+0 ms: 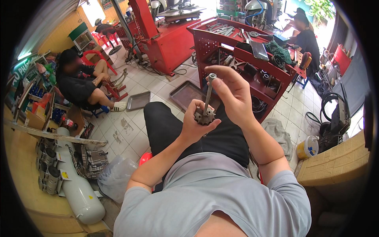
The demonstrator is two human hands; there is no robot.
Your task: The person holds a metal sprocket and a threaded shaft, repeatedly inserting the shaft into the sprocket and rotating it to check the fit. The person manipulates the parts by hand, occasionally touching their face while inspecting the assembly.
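Observation:
Above my lap, my left hand [192, 123] is closed round a small, dark, toothed metal part with holes [205, 117], its thumb lying along the near side. A slim metal socket wrench [209, 94] stands up from that part, slightly tilted, with a hollow round end at the top. How its lower end meets the toothed part is hidden. My right hand [233, 91] is bent round the wrench's top end, thumb against the near side and index finger reaching past the far side. Its remaining fingers are partly hidden.
Ahead stands a red tool cart [201, 37] with wrenches and a phone [259, 50] on top. Two metal trays [139, 100] lie on the tiled floor. A seated person [79, 83] is at left, another [307, 39] beyond the cart. A white tank [81, 193] lies lower left, a bucket [303, 151] right.

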